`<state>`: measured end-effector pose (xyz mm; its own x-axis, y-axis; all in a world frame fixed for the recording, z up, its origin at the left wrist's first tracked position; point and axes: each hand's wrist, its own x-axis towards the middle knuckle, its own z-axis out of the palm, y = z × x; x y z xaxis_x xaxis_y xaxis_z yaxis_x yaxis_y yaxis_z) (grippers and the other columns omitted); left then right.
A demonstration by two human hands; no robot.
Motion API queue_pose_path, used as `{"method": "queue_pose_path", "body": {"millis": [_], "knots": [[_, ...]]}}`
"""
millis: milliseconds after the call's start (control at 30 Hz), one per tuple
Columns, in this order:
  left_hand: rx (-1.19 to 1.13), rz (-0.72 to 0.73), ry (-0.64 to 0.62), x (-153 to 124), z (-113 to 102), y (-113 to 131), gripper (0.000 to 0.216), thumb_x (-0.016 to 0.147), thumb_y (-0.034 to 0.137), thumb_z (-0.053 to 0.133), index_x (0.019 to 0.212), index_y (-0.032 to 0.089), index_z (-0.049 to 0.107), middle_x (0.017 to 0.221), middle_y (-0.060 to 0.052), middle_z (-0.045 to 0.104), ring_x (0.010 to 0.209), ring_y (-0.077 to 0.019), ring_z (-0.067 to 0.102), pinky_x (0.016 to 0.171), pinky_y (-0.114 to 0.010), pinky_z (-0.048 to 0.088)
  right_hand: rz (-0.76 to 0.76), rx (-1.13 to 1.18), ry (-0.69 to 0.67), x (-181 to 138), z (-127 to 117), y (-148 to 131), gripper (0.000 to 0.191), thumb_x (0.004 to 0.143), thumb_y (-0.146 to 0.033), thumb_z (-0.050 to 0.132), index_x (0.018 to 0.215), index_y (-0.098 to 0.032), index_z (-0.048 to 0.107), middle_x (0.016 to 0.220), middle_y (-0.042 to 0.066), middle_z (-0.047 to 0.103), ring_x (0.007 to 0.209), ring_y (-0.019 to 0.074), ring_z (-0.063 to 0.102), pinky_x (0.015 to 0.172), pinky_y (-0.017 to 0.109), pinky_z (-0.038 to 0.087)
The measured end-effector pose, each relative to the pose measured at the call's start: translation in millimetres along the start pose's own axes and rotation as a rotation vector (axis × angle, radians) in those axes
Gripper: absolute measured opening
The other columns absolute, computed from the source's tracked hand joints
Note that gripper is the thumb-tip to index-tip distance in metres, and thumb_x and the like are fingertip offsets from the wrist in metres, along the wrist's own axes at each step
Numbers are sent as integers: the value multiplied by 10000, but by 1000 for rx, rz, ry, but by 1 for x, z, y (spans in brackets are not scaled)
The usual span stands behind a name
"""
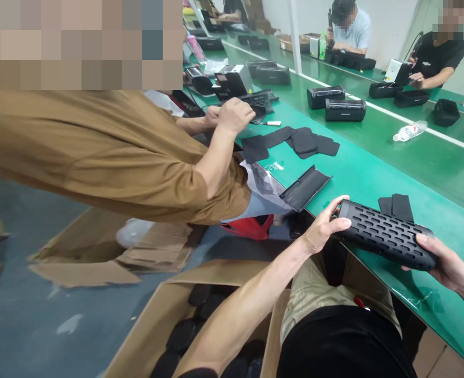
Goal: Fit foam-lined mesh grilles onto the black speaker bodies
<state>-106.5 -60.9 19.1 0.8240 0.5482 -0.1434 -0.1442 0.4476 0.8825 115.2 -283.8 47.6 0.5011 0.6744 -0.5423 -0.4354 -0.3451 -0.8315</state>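
Observation:
Between my two hands is a black speaker housing (387, 233) with rows of slots in its face, held over the front edge of the green table. My left hand (324, 226) grips its left end, thumb on top. At the opposite end my right hand (444, 257) closes round it with the thumb on the slotted face. Behind the housing lie small black fabric pieces (402, 206). A curved black panel (306, 189) rests on the table edge to the left of my left hand.
A co-worker in a brown shirt (169, 163) leans over the table at left. More black cloth pieces (305, 142), black speakers (345, 110) and a plastic bottle (410, 131) lie on the green table (373, 152). A cardboard box (137, 336) of black parts stands beside my legs.

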Motion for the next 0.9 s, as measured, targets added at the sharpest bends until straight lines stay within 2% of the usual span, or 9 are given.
{"method": "queue_pose_path", "body": {"millis": [67,133,300,400,467,533,700,800,900], "knots": [[53,64,1,0,-2,-7,938,684,489,903,1521,206,589,1241,-86,706,1188,-303,629,1061,-401,472,-27,-3,-3,2,-3,3,791,631,-580,995,1257,-201,693,1296,139,787,797,256,762,615,390,717],[79,58,-3,-1,-4,-10,977,712,527,893,1571,207,555,1327,-104,691,1285,-334,604,1140,-436,440,-6,-22,-28,4,-8,6,783,661,-580,993,1269,-192,688,1301,149,783,814,265,762,644,403,722],[57,-7,-119,-6,-15,-10,1176,687,491,943,1703,270,393,1553,-119,600,1462,-365,533,1270,-483,353,-47,-79,-73,1,-18,12,737,874,-589,872,1467,-257,589,1481,138,695,1052,308,781,784,405,717],[89,30,-148,-8,-22,-12,1197,647,466,965,1692,278,413,1529,-119,608,1433,-368,556,1255,-493,378,-100,-119,-152,-5,-18,18,957,838,-646,878,1627,-342,430,1639,137,565,1322,378,692,985,489,667],[105,54,-148,-8,-25,-15,1177,644,476,961,1675,270,432,1491,-122,620,1386,-364,582,1227,-495,408,-142,-147,-181,-8,-17,22,1132,788,-654,915,1699,-363,309,1683,144,510,1450,399,597,1145,546,566],[125,83,-154,-9,-28,-20,1162,643,491,959,1660,260,444,1445,-125,637,1335,-360,607,1191,-493,439,-182,-174,-171,-11,-15,25,1197,776,-632,933,1721,-363,249,1699,148,485,1506,396,539,1228,562,477],[240,173,-154,-13,-31,-30,1183,639,592,950,1641,222,442,1347,-122,660,1245,-357,639,1135,-479,479,-233,-215,-187,-13,-11,30,1082,807,-593,905,1676,-343,310,1651,158,534,1493,389,547,1210,544,487],[302,143,-203,-18,-34,-27,1285,657,625,948,1699,216,316,1393,-140,626,1306,-368,616,1176,-492,459,-227,-210,-200,-12,-12,31,1044,815,-601,892,1660,-346,335,1626,154,560,1457,379,582,1188,538,505],[407,132,-229,-22,-35,-20,1409,587,597,1006,1718,240,245,1455,-153,576,1362,-383,579,1223,-507,421,-218,-236,-219,-10,-16,32,1067,820,-638,882,1672,-341,312,1620,161,559,1465,380,573,1206,550,479]]}}
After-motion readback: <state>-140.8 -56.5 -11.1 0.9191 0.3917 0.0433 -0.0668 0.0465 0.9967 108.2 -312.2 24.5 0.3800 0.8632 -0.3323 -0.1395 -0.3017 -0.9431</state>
